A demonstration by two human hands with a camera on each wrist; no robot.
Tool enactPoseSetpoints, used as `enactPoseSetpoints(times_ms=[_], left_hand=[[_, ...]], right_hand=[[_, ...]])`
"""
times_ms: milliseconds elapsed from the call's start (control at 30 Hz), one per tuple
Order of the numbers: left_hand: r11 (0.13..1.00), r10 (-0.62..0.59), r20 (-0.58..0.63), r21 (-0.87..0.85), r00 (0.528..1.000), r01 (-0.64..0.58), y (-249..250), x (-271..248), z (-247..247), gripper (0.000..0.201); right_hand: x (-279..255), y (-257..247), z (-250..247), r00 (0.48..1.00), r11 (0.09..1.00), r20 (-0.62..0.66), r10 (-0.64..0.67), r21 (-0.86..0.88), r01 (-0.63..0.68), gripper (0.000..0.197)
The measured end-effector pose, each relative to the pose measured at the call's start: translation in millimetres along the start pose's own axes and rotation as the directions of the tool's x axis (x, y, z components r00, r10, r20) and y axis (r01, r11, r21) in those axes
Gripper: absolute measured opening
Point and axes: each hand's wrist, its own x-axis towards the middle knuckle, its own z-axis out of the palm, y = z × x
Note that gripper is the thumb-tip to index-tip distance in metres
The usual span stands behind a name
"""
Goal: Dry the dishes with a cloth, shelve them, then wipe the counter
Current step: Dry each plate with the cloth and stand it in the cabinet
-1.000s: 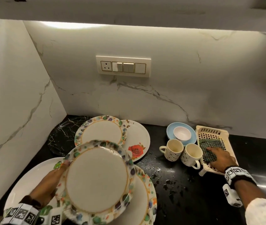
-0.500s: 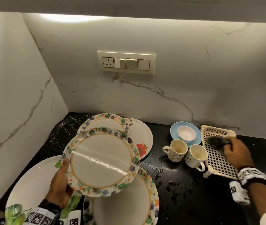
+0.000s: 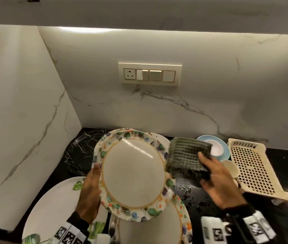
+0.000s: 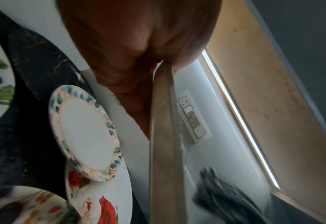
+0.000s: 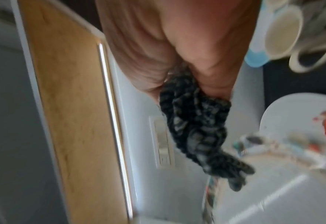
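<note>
My left hand (image 3: 90, 189) grips the left rim of a floral-rimmed plate (image 3: 133, 175), lifted and tilted toward me above the counter. In the left wrist view that plate (image 4: 166, 151) shows edge-on below my palm. My right hand (image 3: 222, 184) holds a dark green checked cloth (image 3: 187, 155) right beside the plate's right rim; whether they touch is unclear. The right wrist view shows the cloth (image 5: 196, 128) bunched in my fingers, blurred. A second floral plate (image 4: 85, 131) and a rose plate (image 4: 100, 195) lie on the black counter (image 3: 80, 152).
A large white leaf-print plate (image 3: 51, 205) and another floral plate (image 3: 171, 224) lie at the front. A blue bowl (image 3: 222, 148), a mug (image 3: 230, 167) and a cream perforated rack (image 3: 252, 166) stand at the right. Water drops (image 3: 183, 187) dot the counter. Marble walls close the corner.
My right hand lifted the cloth out of the rack and carried it left to the plate. My left hand raised the plate and tilted it more upright.
</note>
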Motion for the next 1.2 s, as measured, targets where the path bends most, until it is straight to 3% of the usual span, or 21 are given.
enactPoseSetpoints(times_ms=[67,133,200,267,333,467,533,633,700,733,800,867,933,967,1000,1067,1100,1133,1200], left_hand=[[0.999,0.037,0.053,-0.005,0.998,-0.037,2,-3,4,0.043],[0.999,0.053,0.109,-0.015,0.993,-0.052,4,-5,6,0.048],[0.996,0.085,0.137,-0.012,0.987,-0.084,7,-8,8,0.042],[0.995,0.102,0.156,-0.009,0.982,-0.102,11,-12,16,0.041],[0.993,0.119,0.180,-0.016,0.976,-0.118,19,-12,16,0.046],[0.987,0.155,0.139,-0.066,0.978,-0.147,24,-5,5,0.062],[0.979,0.198,0.110,-0.066,0.974,-0.191,24,-5,-4,0.061],[0.981,0.179,0.099,-0.097,0.979,-0.170,26,-8,-10,0.063],[0.983,0.167,0.109,-0.092,0.980,-0.157,28,-7,-9,0.062],[0.983,0.173,0.118,-0.081,0.978,-0.165,29,-7,-8,0.060],[0.976,0.215,0.120,-0.058,0.969,-0.209,33,-5,-6,0.056],[0.965,0.261,0.099,-0.051,0.960,-0.257,36,-3,-5,0.057],[0.957,0.284,0.050,-0.073,0.958,-0.280,37,-1,-8,0.054],[0.951,0.300,0.031,-0.088,0.953,-0.297,39,-1,-11,0.052],[0.947,0.308,0.022,-0.100,0.951,-0.304,40,-2,-14,0.053],[0.942,0.327,0.017,-0.089,0.945,-0.324,43,-2,-18,0.056],[0.941,0.332,0.017,-0.080,0.943,-0.330,44,-3,-18,0.054],[0.940,0.335,0.019,-0.079,0.942,-0.333,46,-2,-18,0.051],[0.936,0.344,0.011,-0.083,0.939,-0.342,50,1,-14,0.050]], right_hand=[[11,19,38,0.996,0.992,0.024,-0.089,-0.088,0.091,0.024],[26,34,69,0.969,0.920,0.094,-0.229,-0.304,0.247,0.026],[41,52,92,0.931,0.746,0.214,-0.296,-0.556,0.365,0.039],[45,70,110,0.913,0.496,0.341,-0.224,-0.766,0.408,0.055],[29,86,138,0.879,0.330,0.464,-0.112,-0.817,0.473,0.071],[10,101,155,0.720,0.126,0.691,-0.068,-0.710,0.693,0.060],[27,95,145,0.724,0.060,0.675,-0.142,-0.724,0.687,0.057],[62,80,125,0.820,0.191,0.460,-0.340,-0.820,0.539,0.052],[69,77,124,0.827,0.186,0.374,-0.419,-0.857,0.481,0.049],[62,81,129,0.821,0.171,0.392,-0.416,-0.852,0.494,0.050],[33,96,147,0.778,0.118,0.526,-0.345,-0.798,0.591,0.051],[-3,111,159,0.690,-0.003,0.682,-0.242,-0.712,0.703,0.053],[-5,117,148,0.636,-0.071,0.737,-0.229,-0.664,0.744,0.052],[6,113,138,0.649,-0.041,0.710,-0.272,-0.683,0.730,0.051],[21,108,123,0.694,0.037,0.636,-0.337,-0.728,0.685,0.051],[48,92,98,0.819,0.267,0.391,-0.421,-0.809,0.524,0.054],[54,87,90,0.851,0.340,0.298,-0.432,-0.821,0.460,0.056],[53,87,90,0.851,0.357,0.266,-0.453,-0.821,0.446,0.057],[34,98,105,0.810,0.331,0.328,-0.486,-0.789,0.518,0.057]])
